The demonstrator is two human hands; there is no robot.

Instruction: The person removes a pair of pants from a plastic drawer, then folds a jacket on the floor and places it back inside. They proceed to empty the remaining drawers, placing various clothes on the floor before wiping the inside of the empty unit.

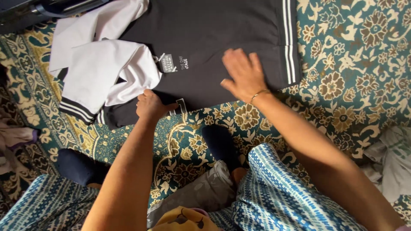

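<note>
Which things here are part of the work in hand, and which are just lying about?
In hand: black shirt, pressed flat by right hand; left hand pinching its lower edge; white sleeve folded across it.
Lying about: patterned carpet, pale cloth at right, bundle at left.

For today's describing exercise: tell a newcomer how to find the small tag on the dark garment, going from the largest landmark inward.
Start at the patterned teal carpet, then the dark garment spread on it. Between the white sleeve and the right hand lying flat on the cloth, the small grey tag hangs by a string. It is the only loose label there, unlike the white stripes.
</note>
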